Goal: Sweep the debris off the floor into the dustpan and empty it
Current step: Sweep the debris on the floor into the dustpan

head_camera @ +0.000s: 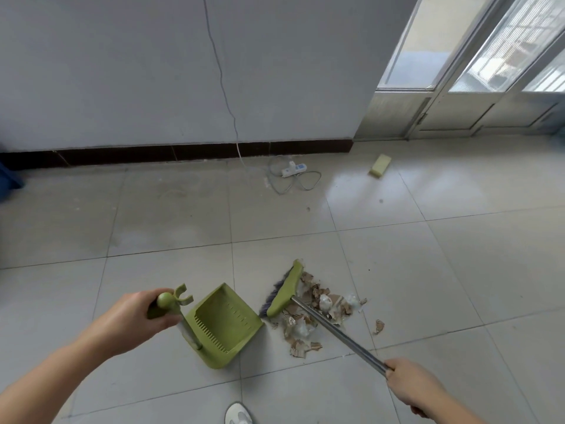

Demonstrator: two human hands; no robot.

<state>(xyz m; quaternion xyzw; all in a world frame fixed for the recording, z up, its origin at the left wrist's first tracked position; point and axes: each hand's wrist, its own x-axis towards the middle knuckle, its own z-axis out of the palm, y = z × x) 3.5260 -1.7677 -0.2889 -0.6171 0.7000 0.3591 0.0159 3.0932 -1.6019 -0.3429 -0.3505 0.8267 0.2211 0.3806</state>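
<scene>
My left hand grasps the dustpan handle at lower centre; my right hand grasps the broom shaft. The debris, right of the pan, looks light and loose, so I judge gentle strokes suit it.

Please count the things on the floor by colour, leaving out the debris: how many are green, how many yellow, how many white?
Green: 2, the dustpan and the broom
Yellow: 1, the sponge
White: 2, the power strip and the shoe
Total: 5
</scene>
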